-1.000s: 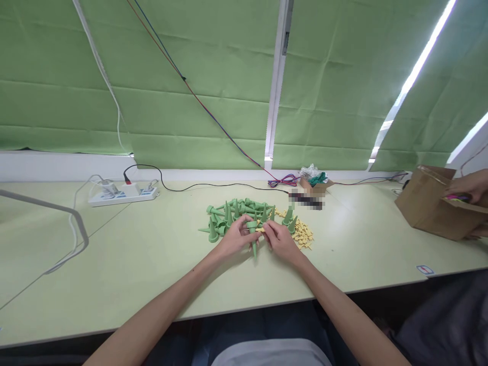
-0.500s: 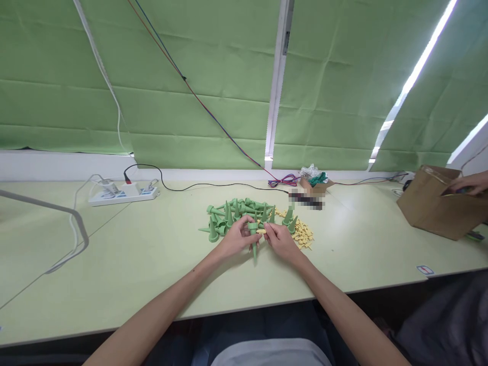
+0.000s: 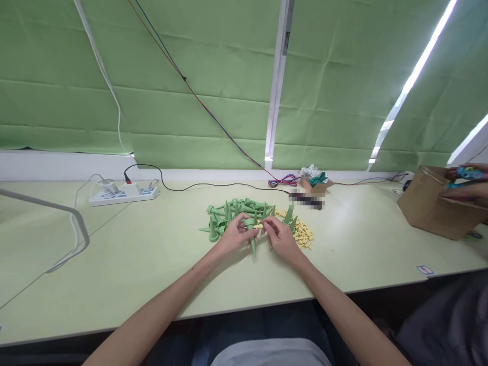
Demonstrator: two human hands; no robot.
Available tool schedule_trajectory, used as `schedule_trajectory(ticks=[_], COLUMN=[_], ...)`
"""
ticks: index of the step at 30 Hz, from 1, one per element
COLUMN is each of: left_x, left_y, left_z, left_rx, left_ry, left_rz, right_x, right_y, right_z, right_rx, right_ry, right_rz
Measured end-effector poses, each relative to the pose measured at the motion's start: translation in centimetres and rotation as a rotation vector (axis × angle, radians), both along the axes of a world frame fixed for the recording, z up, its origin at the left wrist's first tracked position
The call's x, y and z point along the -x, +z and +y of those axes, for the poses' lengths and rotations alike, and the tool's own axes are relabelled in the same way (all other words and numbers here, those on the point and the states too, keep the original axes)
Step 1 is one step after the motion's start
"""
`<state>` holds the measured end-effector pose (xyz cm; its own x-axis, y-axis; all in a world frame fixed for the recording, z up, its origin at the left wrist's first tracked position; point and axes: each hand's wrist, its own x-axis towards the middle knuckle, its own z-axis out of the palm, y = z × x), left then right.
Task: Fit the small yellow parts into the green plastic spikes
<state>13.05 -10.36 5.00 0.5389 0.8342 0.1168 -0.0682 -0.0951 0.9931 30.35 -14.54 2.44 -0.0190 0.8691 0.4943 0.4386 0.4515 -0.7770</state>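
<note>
My left hand [image 3: 237,233] is closed around a green plastic spike [image 3: 250,235], its wide collar up and its point slanting down toward me. In the fingertips of my right hand [image 3: 280,235] is a small yellow plastic piece [image 3: 258,226], held sideways against the spike just below its collar; whether it sits inside a hole I cannot tell. Behind my hands lies a heap of green spikes [image 3: 219,216], some standing point up on their collars. To the right of my right hand is a spread of small yellow pieces [image 3: 304,235], with two green spikes [image 3: 290,218] standing beside it.
A power strip [image 3: 124,194] with plugs lies at the back left. A small open carton [image 3: 315,187] and bundled wires [image 3: 284,181] are by the wall. At the right, another person's hand [image 3: 470,190] holds something blue over a cardboard box [image 3: 438,203]. A grey metal bar [image 3: 49,200] crosses at left.
Both hands have lifted slightly with the spike and yellow piece, and the spike's tip has swung a little left. The other person's hand has brought a blue thing up at the box.
</note>
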Motion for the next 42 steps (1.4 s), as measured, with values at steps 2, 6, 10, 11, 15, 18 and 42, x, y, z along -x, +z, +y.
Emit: schedule_trajectory(ticks=[2,6,10,11,15,18,42], left_x=[-0.06,-0.14,-0.1,-0.09,-0.08,-0.1,0.31], left_y=[-0.09,0.01,0.04,0.01,-0.11,-0.09,-0.62], left_z=[0.14,0.15,0.06,0.06,0.12,0.13,0.52], left_rx=[0.011,0.034,0.039,0.039,0.044,0.04,-0.06], left_ry=[0.021,0.049,0.043,0.043,0.032,0.022,0.012], left_rz=[-0.024,-0.039,-0.041,-0.037,-0.031,-0.032,0.075], right_x=[0.03,0.09,0.12,0.12,0.1,0.08,-0.11], right_y=[-0.05,-0.06,-0.02,-0.03,-0.08,-0.11,-0.56], right_z=[-0.01,-0.05,-0.06,-0.04,0.01,0.02,0.15], right_rx=[0.01,0.016,0.008,0.007,0.008,0.011,0.074], right_ry=[0.017,0.045,0.06,0.063,0.069,0.069,0.099], right_rz=[0.013,0.016,0.014,0.015,0.011,0.006,-0.01])
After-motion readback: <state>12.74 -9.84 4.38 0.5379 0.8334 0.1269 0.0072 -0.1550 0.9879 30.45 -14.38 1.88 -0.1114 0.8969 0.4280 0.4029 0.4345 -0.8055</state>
